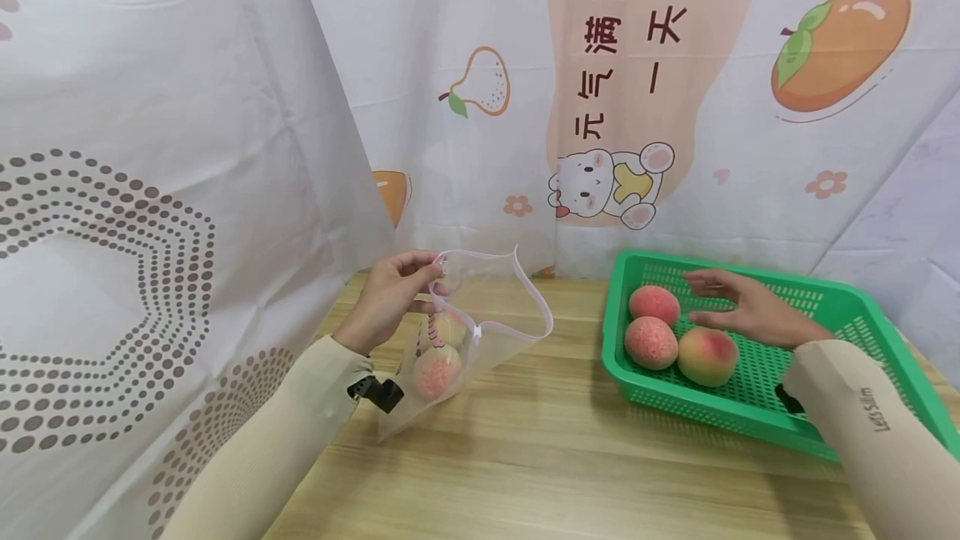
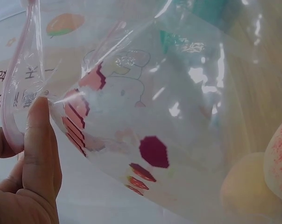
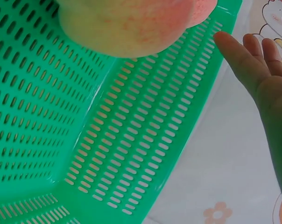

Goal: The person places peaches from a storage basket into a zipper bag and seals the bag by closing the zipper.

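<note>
A clear zip bag (image 1: pixel 480 352) stands tilted with its mouth spread. My left hand (image 1: pixel 388 297) pinches the bag's rim between thumb and fingers. Inside the bag lies a pinkish peach (image 1: pixel 437 372) with a paler peach (image 1: pixel 447 328) behind it. Over the green basket (image 1: pixel 697 408) hovers my right hand (image 1: pixel 750 311), fingers extended and holding nothing. Close to those fingertips are a red peach (image 1: pixel 655 305), a second red peach (image 1: pixel 651 342) and a yellow-red peach (image 1: pixel 708 356), grouped at the basket's left end. The right wrist view shows the yellowish peach (image 3: pixel 122 28) below the fingers.
The basket stands on a wooden table (image 1: pixel 540 440), right of the bag. A printed curtain (image 1: pixel 465 190) hangs behind the table's far edge. Another patterned cloth (image 1: pixel 247 148) closes off the left side.
</note>
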Available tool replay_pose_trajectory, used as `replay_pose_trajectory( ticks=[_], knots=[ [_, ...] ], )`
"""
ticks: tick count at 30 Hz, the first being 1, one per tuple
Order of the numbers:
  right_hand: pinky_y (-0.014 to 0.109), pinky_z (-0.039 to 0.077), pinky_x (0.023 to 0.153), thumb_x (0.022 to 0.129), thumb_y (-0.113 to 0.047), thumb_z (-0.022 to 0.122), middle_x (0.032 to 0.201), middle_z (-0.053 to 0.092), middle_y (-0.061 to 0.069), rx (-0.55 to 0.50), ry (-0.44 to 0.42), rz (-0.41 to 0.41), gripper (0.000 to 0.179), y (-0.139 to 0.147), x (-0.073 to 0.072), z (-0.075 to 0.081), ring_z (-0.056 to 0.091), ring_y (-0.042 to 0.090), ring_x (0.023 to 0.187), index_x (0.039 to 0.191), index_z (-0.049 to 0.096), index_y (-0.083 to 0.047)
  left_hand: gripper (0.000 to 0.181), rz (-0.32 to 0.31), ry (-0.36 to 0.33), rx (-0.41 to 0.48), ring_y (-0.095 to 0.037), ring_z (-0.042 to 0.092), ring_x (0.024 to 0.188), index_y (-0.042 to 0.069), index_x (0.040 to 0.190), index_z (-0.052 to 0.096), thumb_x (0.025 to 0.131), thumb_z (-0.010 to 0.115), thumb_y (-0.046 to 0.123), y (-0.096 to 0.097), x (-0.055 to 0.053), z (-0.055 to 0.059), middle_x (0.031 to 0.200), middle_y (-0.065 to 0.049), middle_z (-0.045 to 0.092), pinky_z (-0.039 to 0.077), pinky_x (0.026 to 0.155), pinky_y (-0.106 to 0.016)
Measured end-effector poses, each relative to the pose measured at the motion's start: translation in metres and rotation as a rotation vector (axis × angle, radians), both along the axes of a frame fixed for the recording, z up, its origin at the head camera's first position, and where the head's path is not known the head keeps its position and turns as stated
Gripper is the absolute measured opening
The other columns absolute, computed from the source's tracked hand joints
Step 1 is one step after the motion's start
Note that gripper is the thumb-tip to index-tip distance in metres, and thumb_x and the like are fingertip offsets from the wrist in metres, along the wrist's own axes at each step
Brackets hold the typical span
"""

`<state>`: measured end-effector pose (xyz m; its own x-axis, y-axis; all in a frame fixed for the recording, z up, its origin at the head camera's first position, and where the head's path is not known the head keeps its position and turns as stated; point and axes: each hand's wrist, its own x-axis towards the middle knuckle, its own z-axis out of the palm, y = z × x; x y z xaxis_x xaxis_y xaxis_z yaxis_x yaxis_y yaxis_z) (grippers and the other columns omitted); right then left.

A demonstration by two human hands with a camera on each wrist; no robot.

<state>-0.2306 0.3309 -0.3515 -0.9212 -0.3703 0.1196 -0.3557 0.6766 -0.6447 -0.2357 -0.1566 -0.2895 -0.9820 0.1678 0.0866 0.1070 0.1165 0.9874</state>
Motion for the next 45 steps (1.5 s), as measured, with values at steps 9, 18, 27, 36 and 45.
replay_pose_trajectory(
  ticks=[9, 18, 27, 36, 45],
  knots=[
    [0.063, 0.049, 0.093, 0.096, -0.018, 0.068, 0.14, 0.047, 0.033, 0.019, -0.039, -0.011, 0.063, 0.015, 0.0, -0.008, 0.047, 0.053, 0.125, 0.146, 0.038, 0.006, 0.029, -0.007, 0.007, -0.001, -0.01, 0.067, 0.077, -0.011, 0.122, 0.059, 0.1, 0.058, 0.008, 0.0, 0.001, -0.001, 0.095, -0.005, 0.061, 0.06, 0.062, -0.025],
    [0.04, 0.057, 0.084, 0.096, -0.015, 0.068, 0.14, 0.043, 0.038, 0.023, -0.086, 0.01, 0.065, 0.035, 0.003, -0.02, 0.047, 0.058, 0.122, 0.147, 0.034, 0.009, 0.026, -0.008, -0.003, -0.001, -0.011, 0.067, 0.076, -0.009, 0.119, 0.06, 0.099, 0.059, 0.008, 0.002, 0.002, -0.001, 0.097, -0.007, 0.061, 0.06, 0.061, -0.025],
    [0.026, 0.056, 0.075, 0.096, -0.012, 0.066, 0.139, 0.041, 0.04, 0.003, -0.137, 0.015, 0.064, 0.049, 0.005, -0.03, 0.045, 0.059, 0.122, 0.146, 0.032, 0.011, 0.024, -0.02, -0.008, 0.003, -0.011, 0.068, 0.076, -0.009, 0.116, 0.061, 0.099, 0.059, 0.008, 0.003, 0.001, -0.001, 0.095, -0.007, 0.061, 0.06, 0.061, -0.025],
    [0.046, 0.06, 0.08, 0.098, -0.016, 0.064, 0.139, 0.035, 0.046, -0.058, -0.321, 0.012, 0.069, 0.058, 0.001, -0.039, 0.05, 0.056, 0.119, 0.147, 0.026, 0.013, 0.022, -0.029, -0.01, 0.011, -0.011, 0.069, 0.076, -0.008, 0.116, 0.061, 0.099, 0.059, 0.007, 0.004, 0.002, -0.001, 0.097, -0.011, 0.061, 0.06, 0.061, -0.025],
    [0.053, 0.058, 0.084, 0.097, -0.018, 0.066, 0.142, 0.029, 0.047, -0.089, -0.409, 0.032, 0.075, 0.056, -0.006, -0.045, 0.043, 0.058, 0.124, 0.15, 0.022, 0.012, 0.021, -0.023, -0.005, 0.006, -0.012, 0.069, 0.076, -0.008, 0.115, 0.062, 0.099, 0.059, 0.006, 0.005, 0.001, -0.002, 0.092, -0.006, 0.061, 0.06, 0.059, -0.025]
  ],
)
